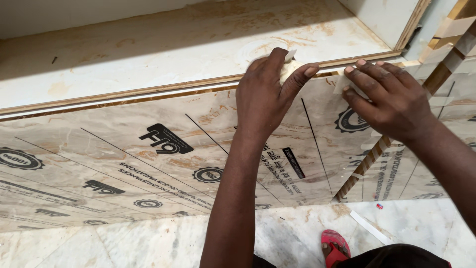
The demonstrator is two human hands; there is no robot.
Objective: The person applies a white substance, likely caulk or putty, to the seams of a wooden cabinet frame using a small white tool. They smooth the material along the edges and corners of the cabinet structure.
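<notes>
My left hand (265,92) grips a roll of pale masking tape (289,68) at the top edge of a laminate-faced plywood panel (148,144). My right hand (386,99) lies flat on the same panel a little to the right, its fingers pressing a strip of tape (342,82) against the laminate near the top edge. A short length of tape runs between the roll and my right fingers. The panel's face carries a protective film with black print and thin dark lines.
A raised marble-patterned shelf surface (173,44) lies behind the panel's wooden edge. Taped plywood edges (446,54) stand at the right. Marble floor (124,243) lies below, with a loose tape strip (369,227) and my foot in a red sandal (334,248).
</notes>
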